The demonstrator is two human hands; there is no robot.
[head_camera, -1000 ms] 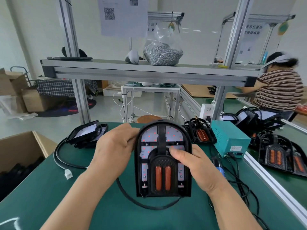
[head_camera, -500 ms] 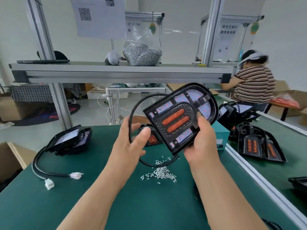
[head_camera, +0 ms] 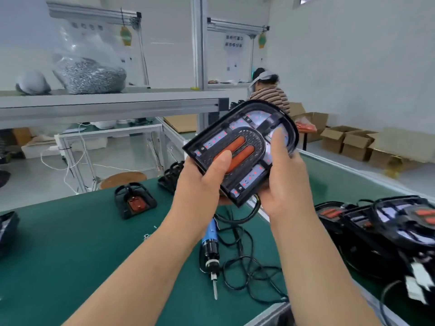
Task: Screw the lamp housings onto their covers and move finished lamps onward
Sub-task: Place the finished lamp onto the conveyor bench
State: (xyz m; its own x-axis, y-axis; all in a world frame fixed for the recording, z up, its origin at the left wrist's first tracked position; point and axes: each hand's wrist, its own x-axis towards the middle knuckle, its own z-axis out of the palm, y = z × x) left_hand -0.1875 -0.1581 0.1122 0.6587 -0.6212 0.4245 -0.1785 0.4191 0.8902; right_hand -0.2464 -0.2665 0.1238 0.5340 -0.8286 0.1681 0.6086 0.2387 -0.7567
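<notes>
I hold a black lamp point(head_camera: 244, 149) with two orange bars and red-dotted LED panels up in the air, tilted, over the right edge of the green bench. My left hand point(head_camera: 202, 182) grips its lower left edge, thumb lying on the orange bars. My right hand point(head_camera: 284, 182) grips its right side, fingers on the lit panel. A black cable hangs below the lamp. A pile of finished lamps point(head_camera: 386, 229) lies on the neighbouring bench at the right.
A blue electric screwdriver point(head_camera: 210, 245) with a tangled black cord lies on the green mat point(head_camera: 70, 255) below my hands. A small black housing point(head_camera: 134, 203) stands at centre left, another part point(head_camera: 170, 176) behind it. A screw bag point(head_camera: 89, 74) sits on the shelf. A seated person point(head_camera: 268, 92) works behind.
The lamp has been lifted off the bench and carried to the right. My view has turned right with it. My left hand now grips the lamp's edge instead of the cable.
</notes>
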